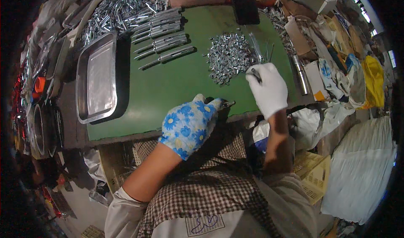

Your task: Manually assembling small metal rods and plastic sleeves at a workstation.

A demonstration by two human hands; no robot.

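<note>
Left hand: gloved in blue-flowered cloth (185, 126), fingers curled around a metal piece (227, 104), whose end shows past the fingertips, above the near edge of the bench.
Right hand: gloved in white (270, 89), thumb and fingers closed on a small metal part (255, 73); located just beside the pile of small parts.
Bench: green top (143, 107), its near edge running in front of the person.
Small parts: one loose pile of shiny metal pieces (229, 57), right of the bench's middle.
Thin rods: several, slender, metal (255, 45), lying between the pile and the bench's right side.
Pointed tubes: metal, set in a slanting row (170, 55), tips to the left.
Tray: rectangular, metal, rounded corners (96, 82), at the bench's left side.
Tube heap: many metal tubes, jumbled (122, 11), beyond the tray.
Box: pinkish, at the far edge (198, 0), metal pieces inside.
Dark slab: flat, rectangular (244, 4), right of the box.
Cylinder: shiny metal (301, 76), at the bench's right edge.
Apron: brown-and-white check (189, 187), worn by the person.
Crate: yellow, slotted (316, 172), low on the right.
</note>
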